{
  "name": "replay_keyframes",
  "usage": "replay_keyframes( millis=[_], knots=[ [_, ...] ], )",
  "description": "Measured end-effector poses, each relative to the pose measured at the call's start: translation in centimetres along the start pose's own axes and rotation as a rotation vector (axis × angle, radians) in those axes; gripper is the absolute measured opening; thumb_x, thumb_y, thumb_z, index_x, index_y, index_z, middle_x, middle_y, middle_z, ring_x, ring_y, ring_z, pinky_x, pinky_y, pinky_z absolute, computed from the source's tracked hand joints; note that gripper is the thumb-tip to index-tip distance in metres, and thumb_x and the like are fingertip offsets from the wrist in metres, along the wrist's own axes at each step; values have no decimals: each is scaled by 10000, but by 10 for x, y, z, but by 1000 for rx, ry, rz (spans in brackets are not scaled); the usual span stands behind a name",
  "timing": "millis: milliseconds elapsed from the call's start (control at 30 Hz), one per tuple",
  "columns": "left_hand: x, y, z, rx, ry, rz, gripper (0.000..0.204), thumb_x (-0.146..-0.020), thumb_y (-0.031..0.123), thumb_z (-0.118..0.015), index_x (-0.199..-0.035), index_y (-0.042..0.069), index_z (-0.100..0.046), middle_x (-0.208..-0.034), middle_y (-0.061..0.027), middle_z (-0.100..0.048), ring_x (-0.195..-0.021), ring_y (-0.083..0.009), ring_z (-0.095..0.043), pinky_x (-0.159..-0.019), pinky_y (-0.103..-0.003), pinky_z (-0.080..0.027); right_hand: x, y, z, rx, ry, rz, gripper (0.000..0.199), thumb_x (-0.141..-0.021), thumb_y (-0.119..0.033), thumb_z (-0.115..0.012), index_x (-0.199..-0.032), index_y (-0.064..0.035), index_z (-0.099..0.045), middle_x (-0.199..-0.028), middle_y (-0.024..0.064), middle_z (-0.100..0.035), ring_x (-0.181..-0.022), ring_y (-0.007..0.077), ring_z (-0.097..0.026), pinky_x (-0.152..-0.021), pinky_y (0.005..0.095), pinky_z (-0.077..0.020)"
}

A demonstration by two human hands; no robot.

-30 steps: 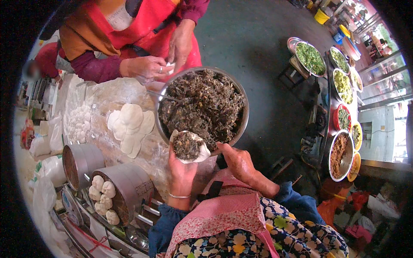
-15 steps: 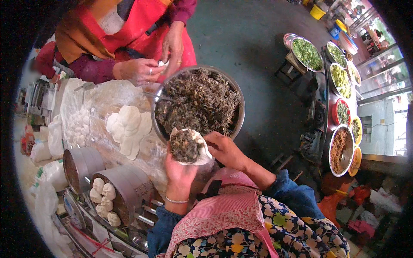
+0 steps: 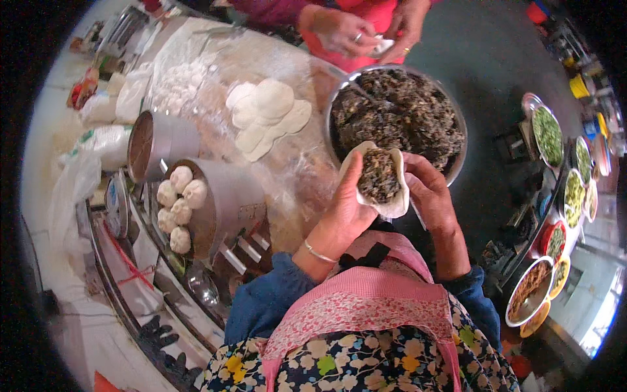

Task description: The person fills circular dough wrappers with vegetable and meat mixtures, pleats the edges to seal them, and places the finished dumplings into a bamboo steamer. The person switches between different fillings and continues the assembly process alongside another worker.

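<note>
Two hands, filled dough wrapper, white bags

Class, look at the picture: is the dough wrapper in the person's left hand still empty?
No: the wrapper in the left hand holds dark filling.

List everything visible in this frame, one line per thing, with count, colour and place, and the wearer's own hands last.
filled wrapper: one, white dough with dark filling, cupped in the left hand.
filling bowl: one, metal, heaped with dark chopped filling, just beyond the hands.
flat wrappers: a small pile, white, on the table left of the bowl.
steamer tins: two, metal; the nearer holds five white buns.
dough pieces: many, white, far left of the table.
side dishes: a row of bowls, green and brown food, at right.
co-worker's hands: two, across the table, pinching dough.
left hand: holds the filled wrapper.
right hand: fingers on the wrapper's edge.
</note>
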State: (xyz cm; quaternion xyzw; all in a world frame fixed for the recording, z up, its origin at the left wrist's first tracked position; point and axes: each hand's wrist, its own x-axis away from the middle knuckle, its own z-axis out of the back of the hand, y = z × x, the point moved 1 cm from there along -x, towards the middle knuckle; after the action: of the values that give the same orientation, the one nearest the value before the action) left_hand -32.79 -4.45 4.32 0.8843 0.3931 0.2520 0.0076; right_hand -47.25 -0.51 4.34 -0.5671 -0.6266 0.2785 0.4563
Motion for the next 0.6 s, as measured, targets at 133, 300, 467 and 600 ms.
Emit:
replay_keyframes(
  millis=[133,300,467,600],
  knots=[
    [9,6,-1,-65,22,-58,385,-867,347,-621,-1166,123,-530,-1083,-36,-607,-987,-174,-589,-865,-352,-486,-7,3,-10,106,-52,13,236,-884,-112,-593,-1112,-68,-552,-934,-8,-581,-845,86,-547,-731,226,-456],
    [10,12,-1,-61,30,-17,369,-871,278,-627,-1179,99,-530,-1098,-49,-606,-996,-180,-590,-884,-354,-483,-11,6,-12,163,2,61,96,-874,-26,-571,-952,-69,-537,-844,-25,-581,-770,57,-533,-658,211,-451],
    [13,17,6,-437,20,-114,426,-940,268,-502,-1326,119,-401,-1139,-83,-591,-1015,-241,-596,-895,-394,-484,-11,5,-16,-202,62,-163,121,-883,-121,-589,-996,-87,-557,-838,-28,-571,-709,66,-524,-625,218,-458],
    [19,20,-4,-550,-4,-38,412,-954,265,-473,-1330,114,-398,-1119,-82,-583,-989,-231,-601,-852,-389,-498,-16,-1,-12,-202,-46,-235,141,-880,-163,-609,-992,-88,-568,-819,-43,-559,-656,50,-488,-562,191,-423]
  ],
)
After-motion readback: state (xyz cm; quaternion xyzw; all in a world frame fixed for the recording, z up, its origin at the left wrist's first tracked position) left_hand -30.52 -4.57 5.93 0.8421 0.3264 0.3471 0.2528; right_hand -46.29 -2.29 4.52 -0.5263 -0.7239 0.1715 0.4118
